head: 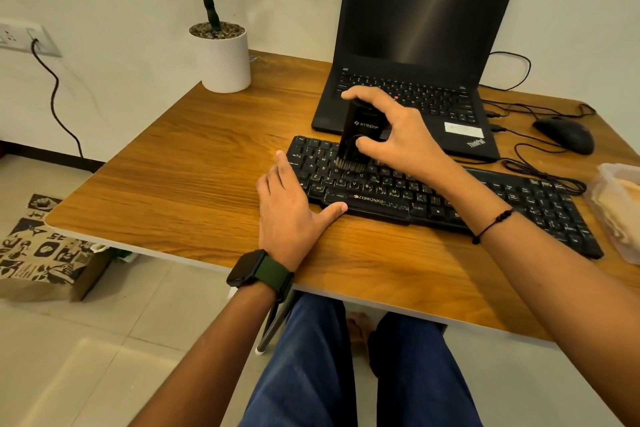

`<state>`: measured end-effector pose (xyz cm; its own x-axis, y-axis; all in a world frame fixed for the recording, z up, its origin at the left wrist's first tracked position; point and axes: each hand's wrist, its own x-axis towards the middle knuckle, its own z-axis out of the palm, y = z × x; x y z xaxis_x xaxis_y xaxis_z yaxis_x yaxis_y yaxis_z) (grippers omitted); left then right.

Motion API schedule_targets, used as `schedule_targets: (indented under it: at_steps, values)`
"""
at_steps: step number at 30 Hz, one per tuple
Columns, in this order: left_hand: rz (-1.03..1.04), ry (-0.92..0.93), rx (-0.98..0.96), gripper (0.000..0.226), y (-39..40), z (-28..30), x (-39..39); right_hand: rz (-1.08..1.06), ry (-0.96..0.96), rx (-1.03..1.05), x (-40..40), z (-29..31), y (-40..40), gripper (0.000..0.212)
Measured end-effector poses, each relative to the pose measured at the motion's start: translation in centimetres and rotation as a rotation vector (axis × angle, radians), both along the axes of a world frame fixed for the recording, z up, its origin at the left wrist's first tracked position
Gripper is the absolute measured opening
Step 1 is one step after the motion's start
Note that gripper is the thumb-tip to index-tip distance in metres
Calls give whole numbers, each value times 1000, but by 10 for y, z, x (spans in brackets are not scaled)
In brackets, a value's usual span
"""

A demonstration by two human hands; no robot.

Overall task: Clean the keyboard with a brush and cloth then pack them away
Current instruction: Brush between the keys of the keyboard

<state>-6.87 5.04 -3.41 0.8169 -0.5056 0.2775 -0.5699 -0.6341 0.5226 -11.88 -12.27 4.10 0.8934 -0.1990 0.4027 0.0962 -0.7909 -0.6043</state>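
A black keyboard (pixel 519 204) lies across the wooden table (pixel 180 184), in front of a laptop. My right hand (pixel 398 135) grips a black upright brush (pixel 360 135) whose bristles press on the upper left key rows. My left hand (pixel 291 208) lies flat at the keyboard's left end, fingers along its side and thumb on its front edge. At the right edge a clear plastic container (pixel 620 211) holds something pale yellow, possibly the cloth.
An open black laptop (pixel 426 45) stands behind the keyboard. A black mouse (pixel 564 133) and loose cables (pixel 540 170) lie at the right. A white plant pot (pixel 225 59) sits at the table's back left corner. A patterned paper bag (pixel 41 250) stands on the floor at left.
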Motion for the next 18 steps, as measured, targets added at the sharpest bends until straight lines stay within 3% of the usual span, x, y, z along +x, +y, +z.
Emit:
schedule_targets:
  at_steps: [7,18]
  values:
    - [0,-2,1,119,0,0,0,-87,17,-85,12,1,-19,58]
    - [9,-6,-7,119,-1,-2,1,-42,27,-31,-13,-7,-6,59]
